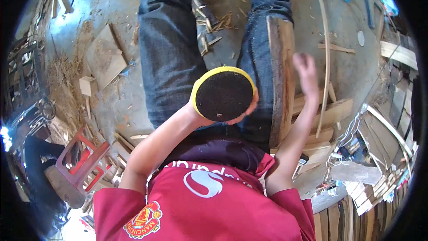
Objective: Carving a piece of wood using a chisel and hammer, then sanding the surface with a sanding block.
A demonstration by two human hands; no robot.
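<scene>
My left hand (246,112) grips a round pad (223,96) with a black face and yellow rim; its fingers curl around the far side, partly hidden. My right hand (306,71) is raised off to the right, slightly blurred, with its fingers apart and nothing visible in them. It is beside a long rough-edged wooden board (281,76) that lies along my right leg, over the jeans (169,49).
Below are a concrete floor with wood shavings, a square board (104,51), a small block (88,85) and a long thin strip (324,27). A pink plastic stool (73,165) stands at lower left; stacked planks (334,111) and tangled cables (350,134) lie at right.
</scene>
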